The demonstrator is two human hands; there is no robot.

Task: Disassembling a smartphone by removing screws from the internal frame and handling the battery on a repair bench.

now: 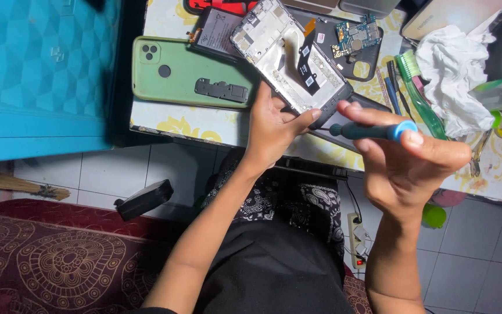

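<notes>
Phone teardown under way: opened frame in our left hand, screwdriver in our right.

We are steadying the opened phone frame point(290, 61) at its lower edge with our left hand point(272, 125), its grip closed around the corner, the frame lying tilted on the worktop point(204, 125). Our right hand point(411, 163) is pinching a teal screwdriver point(370, 131) between fingers and thumb, grip closed tight, the tip pointing at the frame's lower end. Judging by what is lying about, we are well into disassembly: the green back cover point(175, 72) is off and lying beside the frame, a small black module point(222, 90) resting on it, the battery point(215, 32) out, and a circuit board point(355, 35) sitting apart on a dark case. A flex cable is showing inside the frame, so some parts are remaining. A white cloth point(454, 70) and a green brush point(419, 93) are lying to the right.
</notes>
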